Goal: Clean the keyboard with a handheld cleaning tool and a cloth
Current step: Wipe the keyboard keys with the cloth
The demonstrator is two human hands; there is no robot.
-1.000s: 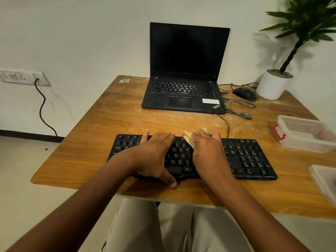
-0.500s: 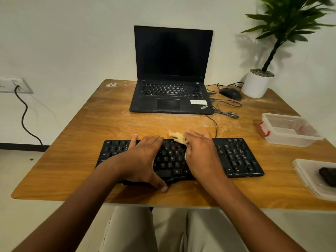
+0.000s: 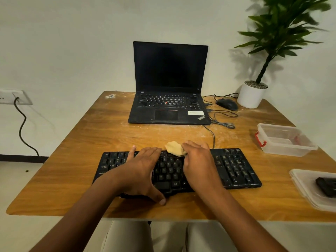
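A black keyboard [image 3: 234, 168] lies across the near part of the wooden table [image 3: 101, 135]. My left hand [image 3: 140, 171] rests flat on its left half, fingers straight over the keys and thumb at the front edge. My right hand [image 3: 198, 164] holds a small beige cloth [image 3: 174, 148] against the top key rows near the keyboard's middle. The cloth sticks out to the left of my fingers. A dark object [image 3: 326, 185], perhaps the handheld tool, lies on a clear lid [image 3: 301, 180] at the right edge.
An open black laptop [image 3: 169, 99] stands at the back with a mouse [image 3: 227, 104] and loose cables [image 3: 222, 122] to its right. A potted plant [image 3: 252, 95] sits in the back right corner. A clear plastic box [image 3: 285, 140] with a red clasp stands right of the keyboard.
The camera has shifted, so the scene sits differently in the frame. My right hand has slid the cloth slightly along the top keys. My left hand stays on the keyboard.
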